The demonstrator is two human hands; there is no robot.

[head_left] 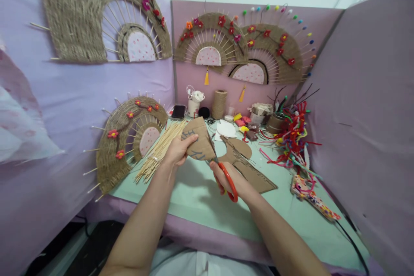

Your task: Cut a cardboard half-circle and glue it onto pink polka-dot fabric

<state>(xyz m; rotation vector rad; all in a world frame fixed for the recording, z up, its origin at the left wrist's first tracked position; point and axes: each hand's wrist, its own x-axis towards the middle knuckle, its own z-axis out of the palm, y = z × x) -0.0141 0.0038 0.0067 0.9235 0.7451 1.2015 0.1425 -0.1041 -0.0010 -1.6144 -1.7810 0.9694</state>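
Observation:
My left hand [177, 151] grips a brown cardboard piece [199, 139] with pen marks on it, held above the green table [194, 198]. My right hand [228, 179] is closed round the red handles of a pair of scissors [229, 181], whose blades reach into the cardboard's lower edge. More cut cardboard [250, 170] lies on the table just behind and right of my right hand.
A bundle of wooden sticks [160, 151] lies left of my hands beside a woven jute fan [126, 142]. A twine spool [219, 103], small pots and coloured pipe cleaners [293, 138] crowd the back right. More fans hang on the purple partition walls.

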